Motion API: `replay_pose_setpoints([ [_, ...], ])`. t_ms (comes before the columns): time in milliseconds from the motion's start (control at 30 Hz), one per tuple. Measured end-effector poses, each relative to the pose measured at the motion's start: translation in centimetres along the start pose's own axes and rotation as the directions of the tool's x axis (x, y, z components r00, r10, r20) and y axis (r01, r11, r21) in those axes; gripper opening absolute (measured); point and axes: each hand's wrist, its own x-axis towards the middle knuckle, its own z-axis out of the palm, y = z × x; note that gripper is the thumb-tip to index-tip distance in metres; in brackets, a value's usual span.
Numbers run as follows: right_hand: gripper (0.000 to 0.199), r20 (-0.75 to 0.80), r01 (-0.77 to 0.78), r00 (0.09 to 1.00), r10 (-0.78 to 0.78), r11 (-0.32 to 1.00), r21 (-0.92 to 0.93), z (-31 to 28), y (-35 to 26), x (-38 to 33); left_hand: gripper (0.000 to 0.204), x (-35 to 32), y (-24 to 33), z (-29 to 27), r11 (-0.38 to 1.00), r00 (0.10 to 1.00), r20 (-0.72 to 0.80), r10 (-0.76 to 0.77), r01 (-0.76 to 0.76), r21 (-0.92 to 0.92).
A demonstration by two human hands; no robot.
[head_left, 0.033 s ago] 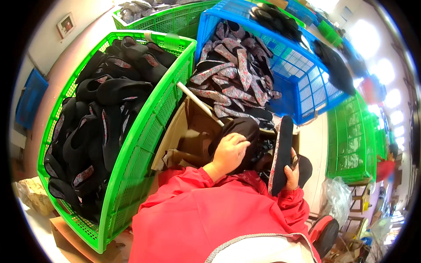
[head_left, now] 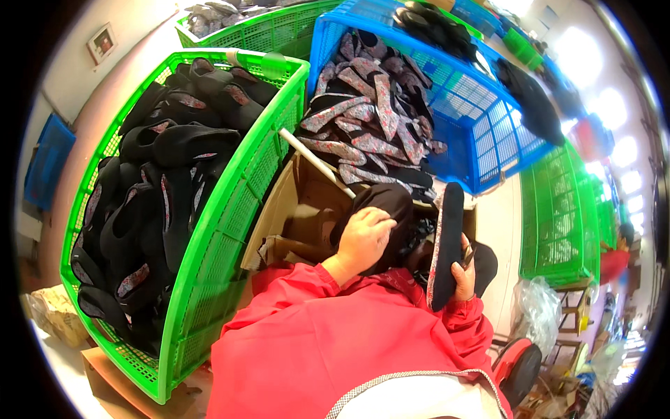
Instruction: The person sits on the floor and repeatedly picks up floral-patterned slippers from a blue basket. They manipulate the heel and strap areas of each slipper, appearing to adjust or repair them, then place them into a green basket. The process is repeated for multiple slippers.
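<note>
My right hand [head_left: 462, 276] grips a long, narrow black shoe upper [head_left: 447, 230], held upright with its patterned lining showing along the left edge. Between thumb and fingers a small dark, partly metallic item shows beside the upper; its kind is unclear. My left hand [head_left: 363, 241] is closed over my dark trouser knee [head_left: 388, 202], fingers curled together. Whatever it may pinch is hidden. Beyond my knees, a heap of patterned and black uppers [head_left: 380, 115] spills from a blue crate [head_left: 481, 150] lying on its side.
A green crate [head_left: 234, 202] full of black uppers [head_left: 178, 150] stands close on my left. Next to it are an open cardboard box [head_left: 296, 206] and a white rod [head_left: 314, 160]. A stack of green crates [head_left: 558, 220] and a clear plastic bag [head_left: 534, 311] are on the right.
The view has shifted very slightly. Both hands and the upper stay practically where they were.
</note>
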Motion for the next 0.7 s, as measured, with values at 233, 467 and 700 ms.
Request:
replay_pose_setpoints([
  [233,0.088,-0.049,-0.004,0.999,0.003,0.999,-0.032,-2.7,1.6,-3.5,0.016,-3.9,-5.4,1.5,0.952,0.95,-0.055,-0.306,0.305,-0.025],
  [467,0.092,-0.075,-0.071,0.995,0.069,0.997,-0.023,-4.8,3.8,-3.4,0.019,-6.1,-10.7,3.8,0.858,0.863,0.025,-0.504,0.504,-0.101],
  [700,0.094,-0.061,-0.194,0.978,0.198,0.978,0.07,-7.3,9.1,-2.4,0.028,-0.1,-18.0,8.8,0.942,0.936,0.159,-0.315,0.287,0.176],
])
